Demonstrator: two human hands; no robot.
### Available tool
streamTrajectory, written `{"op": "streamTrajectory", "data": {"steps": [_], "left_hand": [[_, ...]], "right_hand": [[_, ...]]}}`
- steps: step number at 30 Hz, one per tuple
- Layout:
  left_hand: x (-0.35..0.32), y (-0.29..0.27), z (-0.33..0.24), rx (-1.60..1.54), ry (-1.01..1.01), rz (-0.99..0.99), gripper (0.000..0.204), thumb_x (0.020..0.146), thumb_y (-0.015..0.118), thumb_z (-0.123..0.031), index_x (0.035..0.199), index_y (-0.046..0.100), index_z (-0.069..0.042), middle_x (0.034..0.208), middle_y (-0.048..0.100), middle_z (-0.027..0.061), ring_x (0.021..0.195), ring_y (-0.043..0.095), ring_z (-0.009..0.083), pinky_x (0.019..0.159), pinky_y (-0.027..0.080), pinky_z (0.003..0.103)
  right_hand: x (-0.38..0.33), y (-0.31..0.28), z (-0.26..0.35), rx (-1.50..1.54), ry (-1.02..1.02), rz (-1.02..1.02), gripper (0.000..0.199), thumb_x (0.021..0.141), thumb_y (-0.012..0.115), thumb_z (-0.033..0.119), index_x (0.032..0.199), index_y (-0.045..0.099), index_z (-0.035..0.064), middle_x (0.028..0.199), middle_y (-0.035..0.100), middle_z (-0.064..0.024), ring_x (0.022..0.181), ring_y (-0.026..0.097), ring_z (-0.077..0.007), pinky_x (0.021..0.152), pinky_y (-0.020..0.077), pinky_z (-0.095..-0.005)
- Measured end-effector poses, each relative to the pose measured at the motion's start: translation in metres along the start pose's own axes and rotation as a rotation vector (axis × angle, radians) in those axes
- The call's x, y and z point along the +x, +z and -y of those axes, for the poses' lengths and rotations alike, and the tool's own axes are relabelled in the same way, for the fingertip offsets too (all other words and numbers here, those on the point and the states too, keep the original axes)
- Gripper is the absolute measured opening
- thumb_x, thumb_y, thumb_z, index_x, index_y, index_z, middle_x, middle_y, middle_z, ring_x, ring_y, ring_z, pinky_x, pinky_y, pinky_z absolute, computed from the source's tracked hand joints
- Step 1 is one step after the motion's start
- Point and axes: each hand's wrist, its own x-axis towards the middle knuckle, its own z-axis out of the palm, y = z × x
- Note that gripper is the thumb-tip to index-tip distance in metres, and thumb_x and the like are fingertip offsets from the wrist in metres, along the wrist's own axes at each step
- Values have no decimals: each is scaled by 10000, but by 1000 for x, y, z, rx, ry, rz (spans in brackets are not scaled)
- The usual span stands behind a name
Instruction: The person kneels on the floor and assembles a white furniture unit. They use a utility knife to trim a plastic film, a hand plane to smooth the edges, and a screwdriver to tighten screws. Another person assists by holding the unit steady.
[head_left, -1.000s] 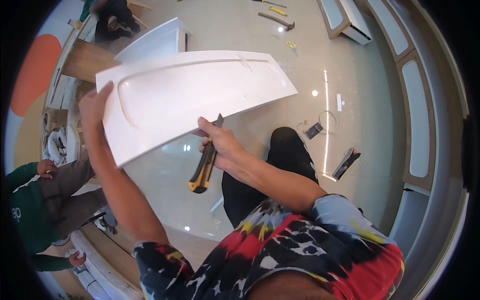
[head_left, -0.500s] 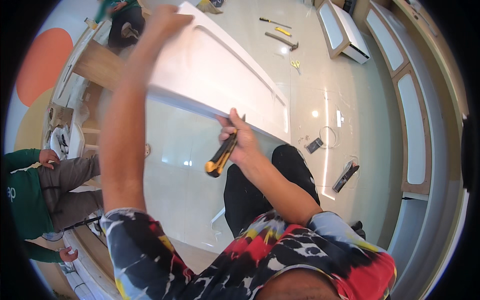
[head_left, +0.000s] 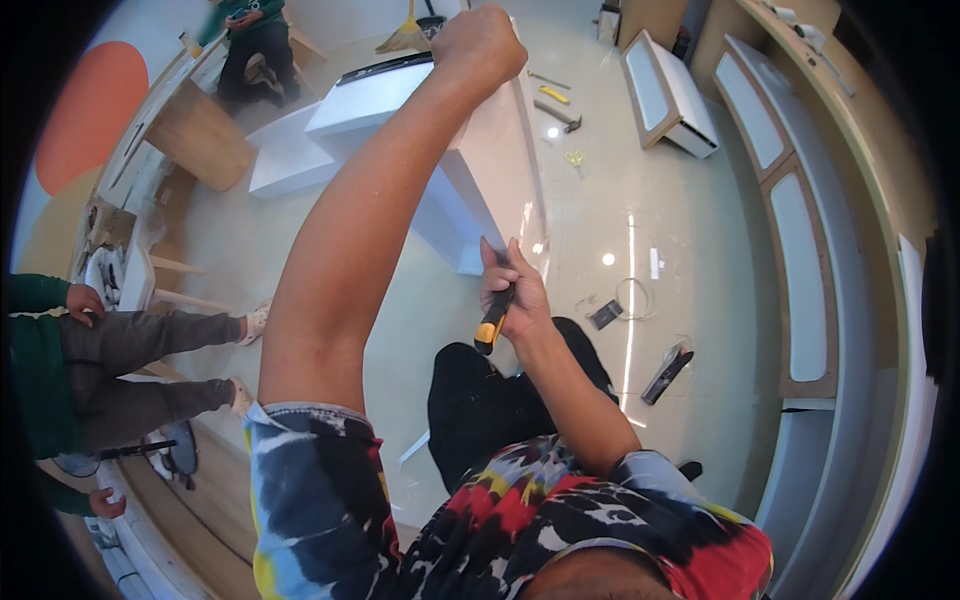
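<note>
A white panel (head_left: pixel 490 185) stands turned up on its edge in front of my knees, its long side running away from me. Closed over its far end is my left hand (head_left: pixel 480 45), with most fingertips hidden from view. My right hand (head_left: pixel 518 292) is at the near end, thumb and a finger raised beside the panel's edge. Held in that same hand is a black and yellow utility knife (head_left: pixel 492 325), its handle end pointing back toward me. Whether a blade is out, I cannot tell.
White box-like pieces (head_left: pixel 285 155) lie beyond the panel. On the floor to the right are a hammer (head_left: pixel 560 115), yellow scissors (head_left: pixel 574 158), a dark small box (head_left: pixel 605 314) and a packaged black item (head_left: pixel 667 375). A seated co-worker's legs (head_left: pixel 160 340) reach in from the left.
The white panel has swung from lying broadly tilted toward me to standing on edge. My left hand has moved right with its far end. My right hand and the knife have shifted slightly right and down.
</note>
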Motion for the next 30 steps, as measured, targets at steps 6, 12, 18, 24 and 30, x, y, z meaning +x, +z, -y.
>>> {"op": "streamTrajectory", "data": {"steps": [6,12,18,24,30], "left_hand": [[-7,1,40,-359,67,103,393,887,617,-300,1200,693,-76,1129,700,195,1027,672,361,910,518,431],[-28,25,119,-218,144,-308,485,945,557,-445,1257,661,-88,1218,662,142,1173,591,342,993,452,467],[-36,48,125,-219,41,-194,550,972,437,-494,1309,629,-103,1363,563,137,1324,450,313,1119,289,512],[-39,42,115,-282,21,-192,553,960,455,-503,1306,638,-112,1358,577,129,1324,462,289,1122,297,484],[-38,48,130,-177,38,-245,563,952,464,-525,1334,624,-144,1393,563,109,1349,456,282,1136,299,489]], "right_hand": [[-1,-10,8,-212,70,-53,307,923,712,324,980,578,53,905,673,-66,515,496,-38,452,449,-187],[-41,-52,88,-381,95,-180,444,968,620,436,1037,585,-1,688,493,22,542,447,-73,476,391,-224],[-57,-110,189,-478,-225,-788,314,1053,454,313,997,500,7,679,492,-50,575,495,-167,561,492,-285],[-69,-192,247,-856,-136,-870,276,1079,353,249,961,439,15,695,526,-105,615,542,-242,668,556,-406],[-53,-201,177,-789,52,-993,263,1028,388,236,930,485,12,710,538,-118,675,598,-285,719,574,-451]]}}
